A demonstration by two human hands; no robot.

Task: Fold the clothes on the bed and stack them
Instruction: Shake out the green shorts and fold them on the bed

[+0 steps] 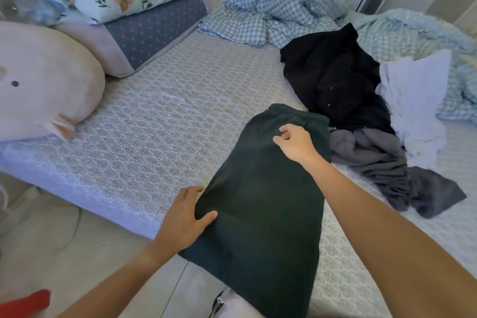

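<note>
Bare mattress (160, 121) left of trousers (260, 201); clothes pile (361, 116) crowding right.

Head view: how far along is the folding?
Early. No finished stack is visible. In hand: dark green pants laid lengthwise on the bed, left hand gripping an edge, right hand near the waistband. Left: black garment, grey garment, white garment, all crumpled.
</note>
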